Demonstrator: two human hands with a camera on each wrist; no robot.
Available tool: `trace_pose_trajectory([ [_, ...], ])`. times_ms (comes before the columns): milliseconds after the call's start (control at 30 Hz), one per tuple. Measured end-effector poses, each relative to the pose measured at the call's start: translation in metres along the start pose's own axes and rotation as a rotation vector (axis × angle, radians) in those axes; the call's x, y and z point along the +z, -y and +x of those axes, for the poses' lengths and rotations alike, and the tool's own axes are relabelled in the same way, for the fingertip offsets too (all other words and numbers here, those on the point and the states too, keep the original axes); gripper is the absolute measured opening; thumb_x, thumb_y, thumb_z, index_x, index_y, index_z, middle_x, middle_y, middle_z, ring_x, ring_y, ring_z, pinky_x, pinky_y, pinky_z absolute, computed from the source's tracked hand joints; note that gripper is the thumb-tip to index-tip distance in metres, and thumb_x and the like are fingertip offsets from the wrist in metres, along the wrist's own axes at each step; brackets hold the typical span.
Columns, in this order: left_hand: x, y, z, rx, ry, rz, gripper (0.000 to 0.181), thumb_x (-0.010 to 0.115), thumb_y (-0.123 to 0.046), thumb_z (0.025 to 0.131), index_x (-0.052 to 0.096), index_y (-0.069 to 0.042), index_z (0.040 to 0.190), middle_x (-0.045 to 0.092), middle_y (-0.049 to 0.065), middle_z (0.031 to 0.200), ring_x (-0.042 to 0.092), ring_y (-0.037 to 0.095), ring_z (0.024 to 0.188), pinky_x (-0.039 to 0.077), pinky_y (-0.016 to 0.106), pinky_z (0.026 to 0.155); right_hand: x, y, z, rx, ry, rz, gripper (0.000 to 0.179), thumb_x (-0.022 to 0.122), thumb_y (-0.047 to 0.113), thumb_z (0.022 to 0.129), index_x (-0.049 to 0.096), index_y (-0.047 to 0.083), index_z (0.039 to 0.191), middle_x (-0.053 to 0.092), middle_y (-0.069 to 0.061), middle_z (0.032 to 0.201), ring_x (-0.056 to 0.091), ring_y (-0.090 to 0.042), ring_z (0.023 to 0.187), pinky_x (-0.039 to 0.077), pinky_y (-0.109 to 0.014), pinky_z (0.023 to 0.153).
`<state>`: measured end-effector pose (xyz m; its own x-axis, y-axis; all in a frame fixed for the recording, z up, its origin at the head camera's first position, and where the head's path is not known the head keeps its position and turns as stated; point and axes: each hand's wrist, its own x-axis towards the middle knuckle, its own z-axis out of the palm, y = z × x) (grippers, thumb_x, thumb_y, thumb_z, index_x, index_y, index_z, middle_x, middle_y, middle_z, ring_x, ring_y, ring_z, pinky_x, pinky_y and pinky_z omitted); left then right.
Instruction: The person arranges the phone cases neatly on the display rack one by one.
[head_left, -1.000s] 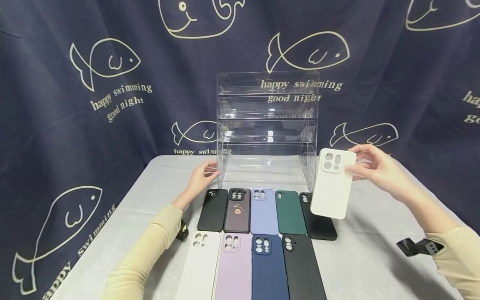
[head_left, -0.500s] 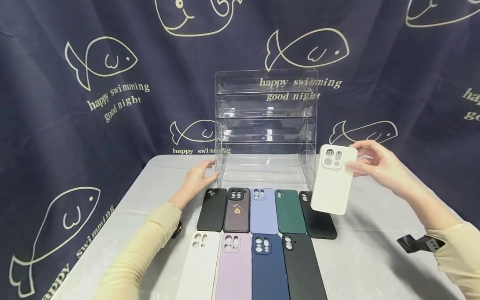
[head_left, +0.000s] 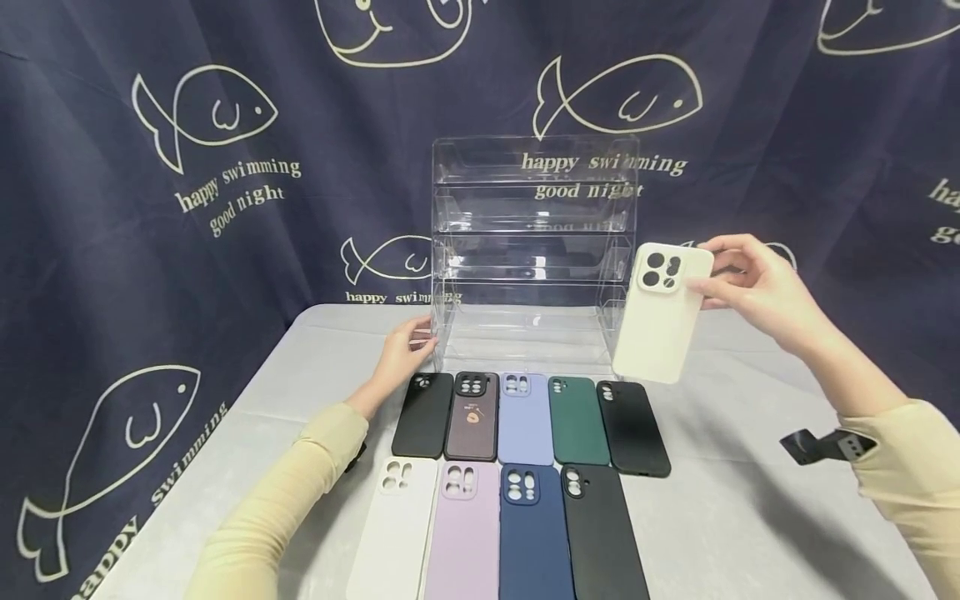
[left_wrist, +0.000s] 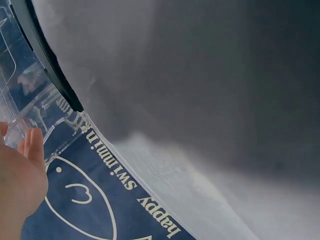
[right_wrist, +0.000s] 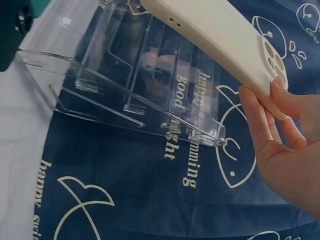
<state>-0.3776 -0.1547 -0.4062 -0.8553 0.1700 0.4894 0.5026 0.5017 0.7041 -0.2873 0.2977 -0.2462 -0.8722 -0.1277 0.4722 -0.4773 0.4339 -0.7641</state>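
Note:
My right hand (head_left: 765, 292) pinches a cream-white phone case (head_left: 660, 325) by its upper right edge, thumb on the camera side. The case is raised above the table, tilted, beside the right end of a clear tiered display rack (head_left: 532, 333). In the right wrist view the case (right_wrist: 215, 40) slants above the rack's side panel, with the hand (right_wrist: 285, 145) at its camera end. My left hand (head_left: 405, 350) holds the rack's left side edge between thumb and fingers. The left wrist view catches this hand (left_wrist: 22, 175) at the clear panel; part of the grip lies outside the frame.
Phone cases lie in two rows before the rack. The back row includes a light blue case (head_left: 527, 425), a green one (head_left: 581, 425) and a black one (head_left: 636, 433). White (head_left: 393, 542), lilac (head_left: 465, 542) and navy cases (head_left: 534, 542) lie in front. A dark fish-print curtain (head_left: 300, 100) hangs behind.
My right hand has lifted the white case higher, uncovering the black case below it. The left hand stays at the rack's left side, with only a slight shift of its fingers.

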Motion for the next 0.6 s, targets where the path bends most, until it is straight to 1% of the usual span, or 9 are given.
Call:
trace_pose_trajectory([
  [133, 0.001, 0.0, 0.0, -0.002, -0.014, -0.042, 0.04, 0.065, -0.002, 0.086, 0.053, 0.008, 0.122, 0.059, 0.025, 0.119, 0.065, 0.036, 0.099, 0.058, 0.033, 0.084, -0.001, 0.007, 0.011, -0.023, -0.029, 0.022, 0.043, 0.065, -0.009, 0.081, 0.054, 0.02, 0.112, 0.062, 0.012, 0.086, 0.066, 0.002, 0.072, 0.058, -0.019, 0.058],
  [300, 0.001, 0.002, -0.001, -0.004, -0.021, -0.079, 0.04, 0.066, -0.002, 0.085, 0.054, 0.008, 0.122, 0.059, 0.025, 0.12, 0.065, 0.037, 0.098, 0.058, 0.037, 0.084, 0.001, 0.015, 0.023, -0.02, -0.051, 0.084, 0.042, 0.066, -0.006, 0.081, 0.055, 0.019, 0.113, 0.06, 0.008, 0.086, 0.066, 0.002, 0.072, 0.058, -0.018, 0.059],
  [400, 0.001, 0.003, -0.003, -0.006, -0.022, -0.078, 0.039, 0.066, -0.002, 0.085, 0.055, 0.007, 0.121, 0.059, 0.025, 0.12, 0.065, 0.037, 0.097, 0.058, 0.039, 0.083, 0.002, 0.019, 0.03, -0.032, -0.062, 0.119, 0.041, 0.067, -0.005, 0.081, 0.056, 0.018, 0.114, 0.059, 0.004, 0.086, 0.067, 0.001, 0.072, 0.058, -0.018, 0.059],
  [600, 0.002, 0.004, -0.002, -0.008, -0.031, -0.061, 0.038, 0.066, -0.003, 0.086, 0.056, 0.006, 0.121, 0.06, 0.024, 0.119, 0.066, 0.035, 0.096, 0.059, 0.037, 0.08, 0.003, 0.029, 0.047, -0.086, -0.104, 0.102, 0.041, 0.067, -0.003, 0.081, 0.057, 0.016, 0.116, 0.058, 0.003, 0.087, 0.067, 0.001, 0.072, 0.058, -0.018, 0.06],
])
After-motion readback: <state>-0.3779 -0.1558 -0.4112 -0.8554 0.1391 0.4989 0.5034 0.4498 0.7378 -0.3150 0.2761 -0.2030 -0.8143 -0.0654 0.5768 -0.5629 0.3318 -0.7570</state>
